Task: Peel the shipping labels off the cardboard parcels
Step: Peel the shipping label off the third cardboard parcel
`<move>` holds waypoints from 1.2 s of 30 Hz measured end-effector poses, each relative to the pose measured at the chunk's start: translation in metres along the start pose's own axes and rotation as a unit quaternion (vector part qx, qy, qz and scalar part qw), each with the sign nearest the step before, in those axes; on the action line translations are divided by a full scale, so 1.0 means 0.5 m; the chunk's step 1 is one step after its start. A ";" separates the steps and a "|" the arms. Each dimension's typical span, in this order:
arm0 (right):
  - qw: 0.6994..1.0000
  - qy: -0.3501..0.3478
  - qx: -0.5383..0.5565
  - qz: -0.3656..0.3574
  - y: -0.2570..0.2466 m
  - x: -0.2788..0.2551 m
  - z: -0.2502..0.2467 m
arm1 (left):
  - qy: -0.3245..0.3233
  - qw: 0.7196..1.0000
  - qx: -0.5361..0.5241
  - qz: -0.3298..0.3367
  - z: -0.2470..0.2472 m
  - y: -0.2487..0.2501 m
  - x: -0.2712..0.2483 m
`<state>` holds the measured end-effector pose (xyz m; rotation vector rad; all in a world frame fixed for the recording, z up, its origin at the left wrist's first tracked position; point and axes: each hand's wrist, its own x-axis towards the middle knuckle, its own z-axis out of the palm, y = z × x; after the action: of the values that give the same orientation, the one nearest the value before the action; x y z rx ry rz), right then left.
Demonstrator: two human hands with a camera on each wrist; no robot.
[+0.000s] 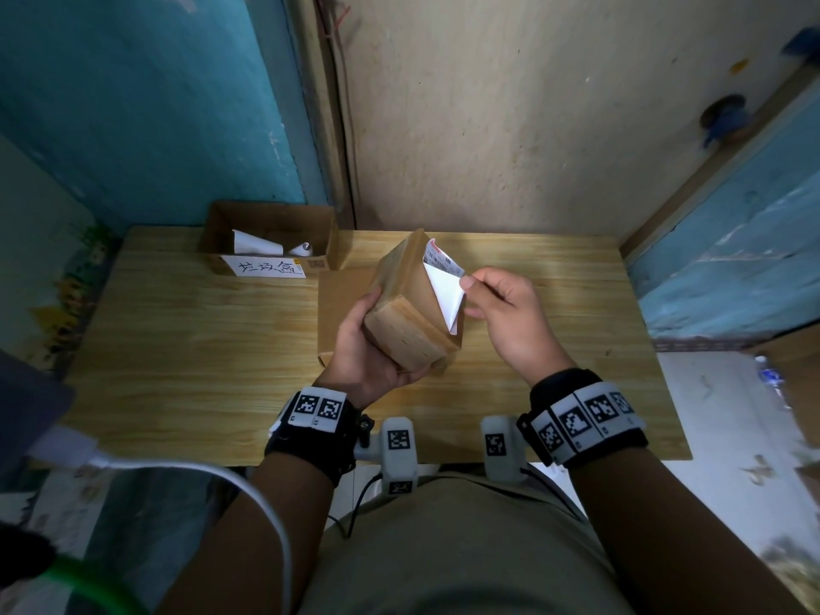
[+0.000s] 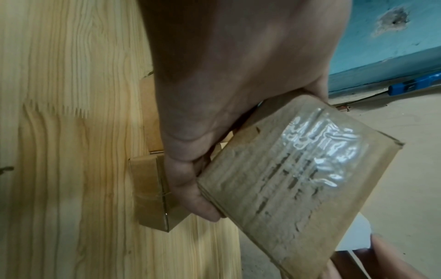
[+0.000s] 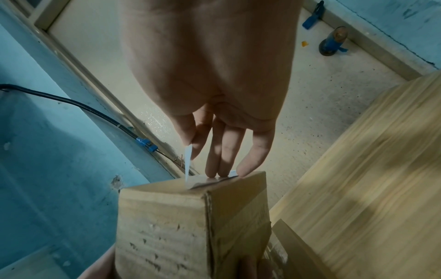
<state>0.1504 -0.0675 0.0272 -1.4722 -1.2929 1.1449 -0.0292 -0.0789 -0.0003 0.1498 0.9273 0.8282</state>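
Note:
My left hand (image 1: 359, 344) grips a small taped cardboard parcel (image 1: 406, 317) from below and holds it tilted above the table; the same parcel (image 2: 298, 175) fills the left wrist view, the hand (image 2: 190, 181) curled round its edge. A white shipping label (image 1: 446, 295) is half peeled off its right face, its blank back showing. My right hand (image 1: 488, 295) pinches the label's lifted corner between thumb and forefinger. In the right wrist view the hand (image 3: 205, 151) holds the label (image 3: 188, 162) edge-on, while its other fingertips (image 3: 248, 168) rest on the parcel (image 3: 181, 226).
A second, flat cardboard parcel (image 1: 341, 304) lies on the wooden table (image 1: 177, 348) under the held one. An open cardboard box (image 1: 270, 241) with a handwritten sign and peeled labels inside stands at the back left. Walls close in behind and on both sides.

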 end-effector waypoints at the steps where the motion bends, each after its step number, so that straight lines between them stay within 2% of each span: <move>1: 1.000 0.001 -0.002 0.000 0.000 0.001 0.000 | -0.001 1.000 -0.002 0.000 0.001 0.000 -0.001; 36: 0.999 0.013 0.038 -0.030 0.034 0.013 0.000 | -0.011 1.000 -0.009 0.001 -0.009 -0.005 0.000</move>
<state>0.1546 -0.0630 0.0101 -1.3806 -1.2542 1.1206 -0.0313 -0.0815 -0.0041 0.1443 0.8989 0.8341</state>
